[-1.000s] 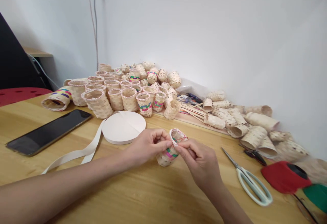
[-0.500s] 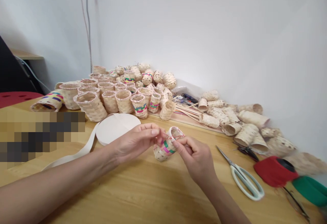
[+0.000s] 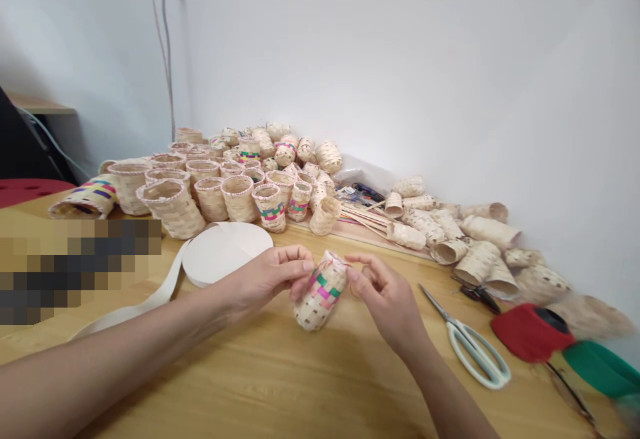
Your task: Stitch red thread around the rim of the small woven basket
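Observation:
A small woven bamboo basket (image 3: 320, 297) with a green and a pink band tilts above the table, its rim up and to the right. My left hand (image 3: 270, 275) is closed on its left side, thumb and fingers near the upper part. Red thread (image 3: 338, 262) runs along the rim toward the fingertips of my right hand (image 3: 387, 302). That hand is closed in a pinch beside the rim, at the thread. The basket's mouth is mostly turned out of sight.
Behind my hands stand many woven baskets (image 3: 237, 199). A white ribbon roll (image 3: 227, 252) lies left. To the right are scissors (image 3: 475, 352), a red spool (image 3: 530, 335), a green spool (image 3: 600, 367) and unrimmed woven tubes (image 3: 477, 262). Thin bamboo strips (image 3: 364, 217) lie at the back.
The basket has turned so its side faces me more and its opening shows less. My right fingers have shifted off the rim to its right side. The view has moved slightly.

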Available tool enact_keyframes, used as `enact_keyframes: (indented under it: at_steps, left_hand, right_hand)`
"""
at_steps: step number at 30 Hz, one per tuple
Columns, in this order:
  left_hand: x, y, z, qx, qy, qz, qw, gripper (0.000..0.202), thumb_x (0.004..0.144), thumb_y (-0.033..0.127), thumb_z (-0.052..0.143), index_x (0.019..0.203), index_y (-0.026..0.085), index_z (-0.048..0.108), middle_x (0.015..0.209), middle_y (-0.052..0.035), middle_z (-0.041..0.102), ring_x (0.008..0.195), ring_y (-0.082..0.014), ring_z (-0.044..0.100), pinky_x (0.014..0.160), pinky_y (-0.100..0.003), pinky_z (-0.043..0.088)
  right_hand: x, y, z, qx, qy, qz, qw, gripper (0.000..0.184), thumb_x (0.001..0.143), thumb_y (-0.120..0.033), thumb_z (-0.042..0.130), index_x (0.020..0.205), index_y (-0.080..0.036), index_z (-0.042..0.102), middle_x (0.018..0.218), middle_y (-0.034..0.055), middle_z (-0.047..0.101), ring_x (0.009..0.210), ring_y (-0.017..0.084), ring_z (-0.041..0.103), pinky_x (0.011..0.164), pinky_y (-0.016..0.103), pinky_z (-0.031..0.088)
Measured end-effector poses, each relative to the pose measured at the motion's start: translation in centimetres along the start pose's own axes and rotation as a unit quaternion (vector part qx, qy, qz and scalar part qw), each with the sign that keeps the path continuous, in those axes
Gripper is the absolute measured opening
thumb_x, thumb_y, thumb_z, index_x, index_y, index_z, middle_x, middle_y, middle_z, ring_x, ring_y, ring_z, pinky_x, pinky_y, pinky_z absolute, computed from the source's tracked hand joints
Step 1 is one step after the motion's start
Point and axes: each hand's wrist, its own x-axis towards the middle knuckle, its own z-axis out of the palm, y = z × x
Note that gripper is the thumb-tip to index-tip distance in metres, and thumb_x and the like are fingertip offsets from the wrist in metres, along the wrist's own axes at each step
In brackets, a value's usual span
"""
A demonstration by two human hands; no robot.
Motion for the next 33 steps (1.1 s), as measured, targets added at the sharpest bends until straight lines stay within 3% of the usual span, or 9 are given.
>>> enact_keyframes:
  at_steps: [2, 5, 8, 12, 17, 22, 25, 28, 33]
  left_hand:
    - [0.1, -0.4, -0.1, 0.004, -0.012, -0.004, 1.0, 0.025, 0.085, 0.034, 0.06, 0.072, 0.015, 0.051, 0.052, 0.0036, 0.051, 0.053, -0.0097, 0.046, 0.06, -0.024, 0.037]
    - [0.1, -0.6, -0.1, 0.009, -0.03, -0.015, 0.999, 0.025, 0.084, 0.035, 0.062, 0.073, 0.014, 0.052, 0.052, 0.0045, 0.05, 0.051, -0.0088, 0.044, 0.059, -0.023, 0.036]
    - [-0.1, -0.5, 0.1, 0.015, -0.044, -0.024, 0.999, 0.025, 0.081, 0.036, 0.065, 0.076, 0.015, 0.053, 0.051, 0.0058, 0.048, 0.05, -0.0082, 0.041, 0.057, -0.023, 0.035]
    - [-0.5, -0.1, 0.7, 0.035, -0.063, -0.03, 0.997, 0.029, 0.078, 0.039, 0.068, 0.073, 0.015, 0.052, 0.053, 0.0055, 0.049, 0.05, -0.0077, 0.039, 0.054, -0.022, 0.031]
    - [-0.9, 0.3, 1.1, 0.079, -0.086, -0.055, 0.992, 0.029, 0.078, 0.041, 0.067, 0.075, 0.016, 0.053, 0.053, 0.0057, 0.049, 0.049, -0.0074, 0.037, 0.052, -0.021, 0.027]
    - [-0.9, 0.2, 0.9, 0.057, -0.114, -0.049, 0.991, 0.026, 0.08, 0.039, 0.065, 0.077, 0.016, 0.054, 0.054, 0.005, 0.05, 0.05, -0.008, 0.039, 0.055, -0.022, 0.031]
    - [-0.7, -0.1, 0.6, 0.011, -0.107, -0.044, 0.993, 0.025, 0.081, 0.036, 0.065, 0.075, 0.016, 0.052, 0.052, 0.0049, 0.05, 0.052, -0.0087, 0.041, 0.063, -0.024, 0.037]
    - [-0.5, -0.4, 0.2, -0.029, -0.094, -0.044, 0.994, 0.023, 0.083, 0.035, 0.063, 0.075, 0.016, 0.052, 0.053, 0.0031, 0.054, 0.054, -0.0101, 0.046, 0.067, -0.026, 0.039]
    - [-0.4, -0.4, -0.5, -0.003, -0.095, -0.061, 0.994, 0.028, 0.086, 0.04, 0.057, 0.077, 0.013, 0.059, 0.078, -0.0079, 0.069, 0.059, -0.0126, 0.054, 0.062, -0.025, 0.04]
  right_hand:
    - [0.1, -0.1, -0.1, 0.009, -0.011, 0.012, 1.0, 0.043, 0.088, -0.042, 0.048, 0.118, -0.015, 0.06, 0.051, -0.0075, 0.032, 0.048, 0.01, 0.032, 0.047, 0.022, 0.027]
    - [0.1, -0.1, -0.3, 0.026, -0.024, 0.029, 0.999, 0.044, 0.086, -0.04, 0.048, 0.121, -0.015, 0.059, 0.051, -0.0079, 0.03, 0.047, 0.01, 0.03, 0.047, 0.022, 0.026]
    - [0.3, -0.1, -0.7, 0.047, -0.024, 0.054, 0.997, 0.04, 0.085, -0.041, 0.051, 0.112, -0.015, 0.065, 0.05, -0.0067, 0.034, 0.048, 0.01, 0.032, 0.046, 0.022, 0.026]
    - [0.7, 0.1, -1.2, 0.075, -0.098, 0.074, 0.99, 0.038, 0.086, -0.045, 0.049, 0.102, -0.018, 0.07, 0.058, -0.0022, 0.051, 0.047, 0.01, 0.035, 0.043, 0.022, 0.025]
    - [0.5, -0.4, -1.9, 0.098, -0.177, 0.073, 0.977, 0.04, 0.088, -0.048, 0.045, 0.075, -0.019, 0.07, 0.049, -0.0043, 0.041, 0.045, 0.01, 0.03, 0.042, 0.022, 0.023]
    - [0.2, -0.3, -2.9, 0.157, -0.247, 0.111, 0.95, 0.03, 0.079, -0.046, 0.061, 0.07, -0.018, 0.064, 0.057, -0.0042, 0.044, 0.05, 0.008, 0.029, 0.043, 0.02, 0.021]
    - [0.4, 0.7, -2.9, 0.179, -0.225, 0.14, 0.948, 0.032, 0.076, -0.049, 0.064, 0.07, -0.017, 0.061, 0.056, -0.0051, 0.042, 0.048, 0.007, 0.027, 0.043, 0.02, 0.02]
    - [0.8, 1.8, -2.7, 0.167, -0.16, 0.135, 0.963, 0.036, 0.076, -0.052, 0.062, 0.069, -0.017, 0.058, 0.055, -0.006, 0.042, 0.047, 0.007, 0.028, 0.043, 0.021, 0.02]
    - [1.4, 3.0, -2.3, 0.147, -0.102, 0.118, 0.977, 0.037, 0.078, -0.052, 0.057, 0.069, -0.017, 0.053, 0.055, -0.0071, 0.04, 0.047, 0.007, 0.031, 0.045, 0.02, 0.024]
